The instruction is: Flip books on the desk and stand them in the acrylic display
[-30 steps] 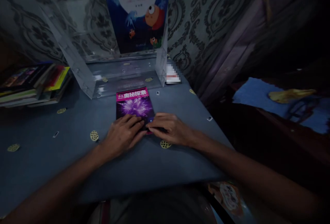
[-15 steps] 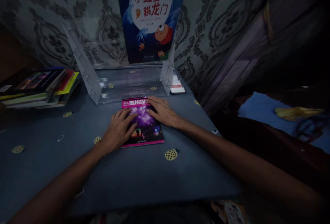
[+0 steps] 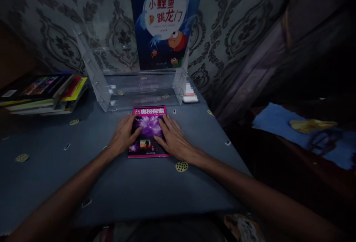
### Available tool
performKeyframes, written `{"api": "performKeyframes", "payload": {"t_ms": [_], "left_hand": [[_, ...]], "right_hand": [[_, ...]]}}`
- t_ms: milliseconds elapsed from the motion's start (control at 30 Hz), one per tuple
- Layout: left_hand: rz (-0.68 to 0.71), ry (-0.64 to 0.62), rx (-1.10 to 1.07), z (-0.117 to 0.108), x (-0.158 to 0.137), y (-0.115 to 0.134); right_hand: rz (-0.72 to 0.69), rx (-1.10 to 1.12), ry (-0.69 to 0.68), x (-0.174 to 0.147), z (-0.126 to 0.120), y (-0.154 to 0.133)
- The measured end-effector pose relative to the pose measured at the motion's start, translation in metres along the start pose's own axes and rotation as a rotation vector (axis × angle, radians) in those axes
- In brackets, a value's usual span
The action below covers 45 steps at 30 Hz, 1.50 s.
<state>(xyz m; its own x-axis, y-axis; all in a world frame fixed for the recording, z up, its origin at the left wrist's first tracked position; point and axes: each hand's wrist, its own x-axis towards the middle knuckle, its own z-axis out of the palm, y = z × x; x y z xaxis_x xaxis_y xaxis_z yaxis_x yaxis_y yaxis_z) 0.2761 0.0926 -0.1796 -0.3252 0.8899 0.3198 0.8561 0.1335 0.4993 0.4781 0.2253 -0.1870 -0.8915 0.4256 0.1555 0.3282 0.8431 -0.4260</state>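
Taking the clear plastic stand with upright side walls as our landmark, we find the thin, rectangular book with a purple-and-black cover and pink bands closed and flat just in front of it. We cannot tell whether the book's top edge touches the stand. Beneath both is the grey-blue desk printed with yellow pineapples.

We note the left hand over the book's left edge, fingers slightly apart, thumb out over the cover. The right hand lies over the right edge, its fingers likewise parted, the thumb reaching inward. Neither set of fingers is closed around the book; we cannot tell how firmly they press.

We judge the book light and flexible, its cover somewhat slick and its corners liable to crease. We would take hold at mid-height on both long edges, thumbs above and fingers beneath, keeping the covers together.

The tall blue picture book with an orange fish stands at the rear of the stand; the stack of mixed-colour books lies to the stand's left.
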Motion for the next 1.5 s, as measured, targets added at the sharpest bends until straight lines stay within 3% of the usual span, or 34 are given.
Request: {"api": "performKeyframes", "payload": {"t_ms": [133,267,367,467,700,933,1033,1167,1300,1400,1500], "left_hand": [[-0.187,0.075,-0.483,-0.004,0.007,0.001],[-0.541,0.178,-0.937,-0.005,0.012,0.015],[-0.768,0.135,-1.171,-0.004,0.015,0.031],[-0.866,0.128,-1.265,-0.002,0.017,0.046],[-0.797,0.286,-1.342,0.006,0.021,0.069],[-0.761,0.36,-1.341,0.006,0.034,0.088],[-0.658,0.389,-1.313,0.004,0.04,0.097],[-0.451,0.446,-1.159,-0.001,0.045,0.102],[-0.201,0.515,-0.934,-0.005,0.048,0.096],[-0.013,0.551,-0.805,0.001,0.046,0.08],[0.056,0.536,-0.722,0.012,0.04,0.063]], "right_hand": [[-0.001,0.051,0.015,-0.005,0.001,-0.002],[-0.001,0.082,0.027,-0.005,-0.003,-0.004],[0.042,0.098,-0.021,-0.006,-0.008,-0.009],[0.093,0.156,-0.055,-0.007,-0.013,-0.013],[0.276,0.437,0.078,-0.008,-0.01,-0.007],[0.439,0.896,0.403,0.009,0.0,0.002],[0.43,1.033,0.487,0.015,-0.006,0.0],[0.329,1.087,0.505,0.022,-0.025,-0.009],[0.066,0.928,0.689,0.027,-0.042,-0.019],[-0.09,0.757,0.76,0.022,-0.039,-0.018],[-0.158,0.65,0.731,0.012,-0.024,-0.011]]}}
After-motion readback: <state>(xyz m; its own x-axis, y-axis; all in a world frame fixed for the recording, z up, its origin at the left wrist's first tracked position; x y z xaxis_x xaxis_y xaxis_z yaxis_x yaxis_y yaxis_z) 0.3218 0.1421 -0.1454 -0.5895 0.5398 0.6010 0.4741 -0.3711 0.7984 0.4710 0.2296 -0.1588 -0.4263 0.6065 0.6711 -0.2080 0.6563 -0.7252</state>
